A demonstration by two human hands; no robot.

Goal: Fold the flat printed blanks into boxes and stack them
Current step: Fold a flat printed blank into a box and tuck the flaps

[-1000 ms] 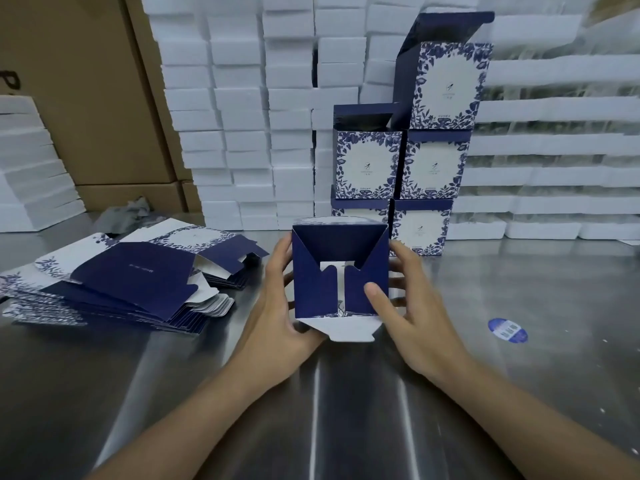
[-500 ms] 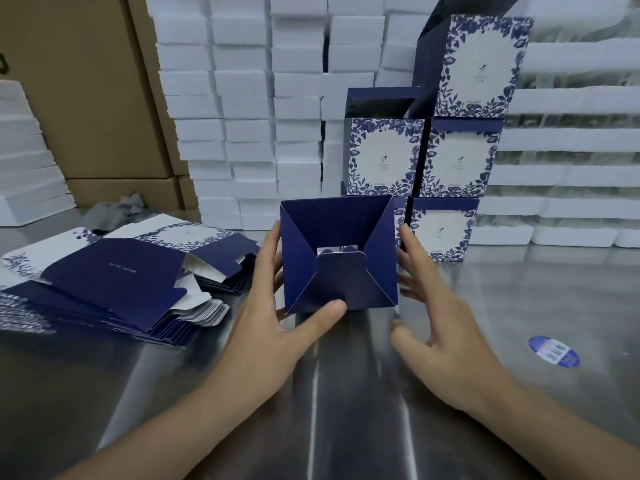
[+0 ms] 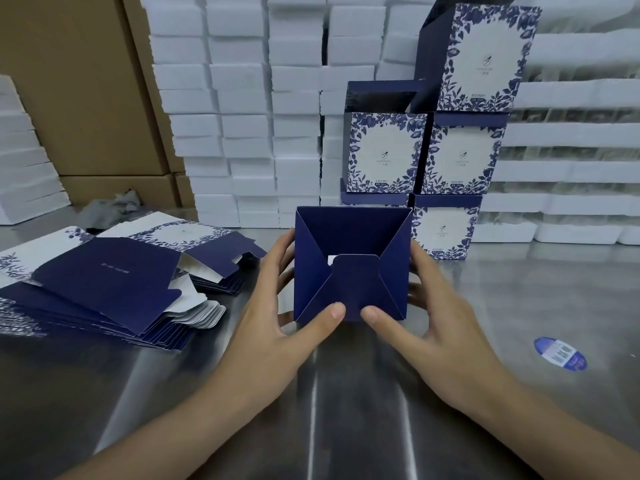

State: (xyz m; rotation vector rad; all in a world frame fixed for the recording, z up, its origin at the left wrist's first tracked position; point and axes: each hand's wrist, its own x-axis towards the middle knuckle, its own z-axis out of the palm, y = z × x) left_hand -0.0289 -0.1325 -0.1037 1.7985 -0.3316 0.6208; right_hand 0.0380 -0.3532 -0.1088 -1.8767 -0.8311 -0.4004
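Five finished boxes (image 3: 429,161) already stand stacked at one o'clock, a thick pile of flat blanks (image 3: 114,282) waits at nine, and both hands (image 3: 280,327) clasp a half-folded box (image 3: 349,268) at centre above the tabletop (image 3: 346,410), thumbs pressing its bottom flaps shut.

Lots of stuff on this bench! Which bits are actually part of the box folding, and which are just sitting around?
Part of the job:
- box being folded, held by left hand and right hand
- pile of flat blanks
- stack of finished boxes

Just lying about:
- blue oval sticker
- grey rag
- white foam blocks
- brown cartons
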